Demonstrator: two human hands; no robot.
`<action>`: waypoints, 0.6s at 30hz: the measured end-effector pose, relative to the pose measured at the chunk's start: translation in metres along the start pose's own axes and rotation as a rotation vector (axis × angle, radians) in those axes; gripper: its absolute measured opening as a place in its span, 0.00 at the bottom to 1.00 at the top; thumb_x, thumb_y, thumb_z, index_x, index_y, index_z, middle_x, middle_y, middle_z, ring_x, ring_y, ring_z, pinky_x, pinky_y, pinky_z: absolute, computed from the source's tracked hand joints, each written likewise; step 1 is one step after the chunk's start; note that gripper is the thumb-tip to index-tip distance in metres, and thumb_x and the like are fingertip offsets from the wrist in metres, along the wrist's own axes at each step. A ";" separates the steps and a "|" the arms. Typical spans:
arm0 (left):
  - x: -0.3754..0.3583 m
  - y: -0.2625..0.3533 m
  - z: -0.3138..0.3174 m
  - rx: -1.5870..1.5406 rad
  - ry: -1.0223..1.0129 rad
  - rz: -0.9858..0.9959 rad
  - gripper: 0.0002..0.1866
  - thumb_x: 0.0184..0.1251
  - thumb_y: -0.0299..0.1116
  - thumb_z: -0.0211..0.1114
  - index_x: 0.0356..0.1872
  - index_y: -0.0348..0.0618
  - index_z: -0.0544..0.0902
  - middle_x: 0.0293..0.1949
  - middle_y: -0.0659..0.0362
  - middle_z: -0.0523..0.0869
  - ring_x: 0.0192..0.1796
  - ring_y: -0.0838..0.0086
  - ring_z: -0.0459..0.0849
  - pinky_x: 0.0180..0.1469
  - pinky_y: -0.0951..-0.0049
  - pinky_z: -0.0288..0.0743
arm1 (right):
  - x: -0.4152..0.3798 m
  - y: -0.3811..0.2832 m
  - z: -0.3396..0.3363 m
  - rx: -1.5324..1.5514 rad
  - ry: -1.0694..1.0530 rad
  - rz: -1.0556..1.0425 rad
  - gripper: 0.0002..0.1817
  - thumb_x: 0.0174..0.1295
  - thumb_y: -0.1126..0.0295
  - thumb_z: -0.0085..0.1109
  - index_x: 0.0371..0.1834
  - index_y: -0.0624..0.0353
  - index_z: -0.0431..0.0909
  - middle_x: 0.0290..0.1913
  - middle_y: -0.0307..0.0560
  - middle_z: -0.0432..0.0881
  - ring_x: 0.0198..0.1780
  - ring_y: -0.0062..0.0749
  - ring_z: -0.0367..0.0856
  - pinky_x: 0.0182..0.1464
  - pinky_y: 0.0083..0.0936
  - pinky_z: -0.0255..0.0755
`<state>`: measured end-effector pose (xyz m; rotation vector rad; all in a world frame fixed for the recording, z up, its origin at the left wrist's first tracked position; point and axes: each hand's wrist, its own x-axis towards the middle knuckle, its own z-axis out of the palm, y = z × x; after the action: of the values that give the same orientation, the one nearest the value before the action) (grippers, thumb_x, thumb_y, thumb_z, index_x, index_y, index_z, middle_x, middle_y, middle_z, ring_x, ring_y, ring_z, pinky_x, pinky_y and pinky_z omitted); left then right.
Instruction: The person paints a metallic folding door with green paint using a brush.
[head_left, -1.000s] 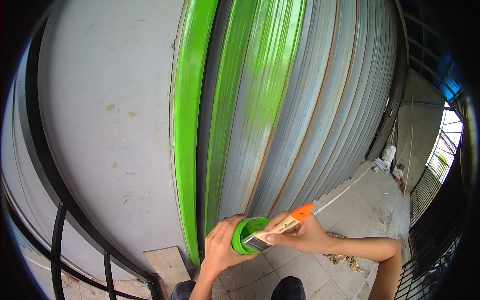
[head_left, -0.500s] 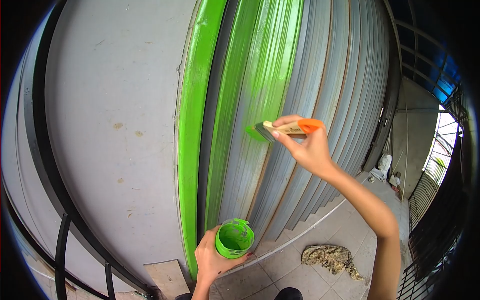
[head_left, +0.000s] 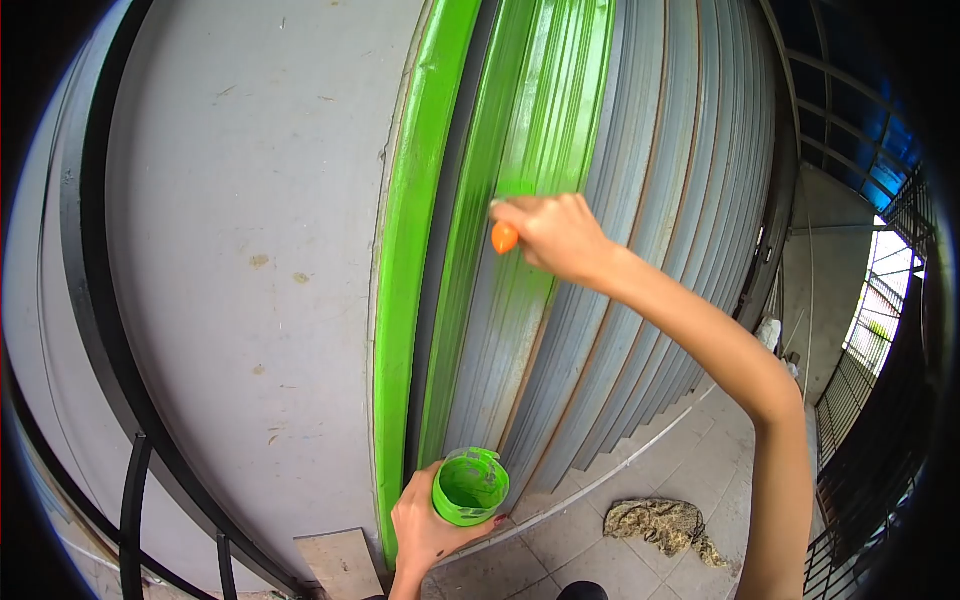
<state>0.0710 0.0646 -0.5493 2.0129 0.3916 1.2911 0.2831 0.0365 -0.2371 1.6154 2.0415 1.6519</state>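
Observation:
My right hand (head_left: pixel 560 233) is closed round a paintbrush (head_left: pixel 505 238); only its orange handle end shows, and the bristles are hidden behind my fingers. It is at a folding metal door (head_left: pixel 560 110), whose panels on the left are wet bright green above and streaky grey lower down. My left hand (head_left: pixel 425 523) grips a small green paint pot (head_left: pixel 472 485) from the side, its open mouth tilted toward me. Green paint coats the inside of the pot. Left of the panels, the upright door frame (head_left: pixel 395 310) is painted green.
A pale wall (head_left: pixel 240 200) and a curved black railing (head_left: pixel 100 330) stand to my left. On the tiled floor (head_left: pixel 580 540) lies a crumpled patterned cloth (head_left: pixel 660 525). A board (head_left: pixel 338 562) leans at the wall's foot. Unpainted grey panels (head_left: pixel 680 200) continue rightward.
My right hand has moved up and left along the panel, and the brush has turned so its handle end faces me. The left hand and pot have hardly moved.

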 end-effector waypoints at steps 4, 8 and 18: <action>0.000 0.001 -0.005 -0.027 -0.004 -0.023 0.46 0.23 0.49 0.87 0.49 0.33 0.79 0.42 0.48 0.87 0.44 0.58 0.88 0.47 0.63 0.82 | -0.060 -0.068 0.024 0.197 -0.149 -0.214 0.20 0.42 0.84 0.62 0.43 0.60 0.75 0.29 0.48 0.83 0.24 0.44 0.84 0.21 0.36 0.78; 0.001 0.001 -0.003 -0.017 0.003 -0.003 0.46 0.24 0.48 0.87 0.49 0.33 0.79 0.42 0.48 0.87 0.44 0.58 0.89 0.47 0.63 0.82 | -0.041 -0.037 0.013 0.286 -0.140 -0.033 0.21 0.42 0.85 0.61 0.42 0.55 0.78 0.35 0.48 0.87 0.25 0.41 0.85 0.23 0.35 0.79; -0.001 0.000 0.004 -0.032 0.016 0.058 0.44 0.25 0.52 0.87 0.47 0.35 0.81 0.39 0.51 0.87 0.39 0.61 0.88 0.41 0.65 0.83 | 0.020 0.017 -0.015 0.002 0.051 -0.055 0.15 0.48 0.81 0.62 0.39 0.54 0.78 0.31 0.43 0.86 0.24 0.38 0.85 0.23 0.30 0.77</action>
<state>0.0743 0.0621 -0.5508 2.0013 0.3203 1.3416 0.2767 0.0390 -0.2078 1.5195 2.0918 1.6898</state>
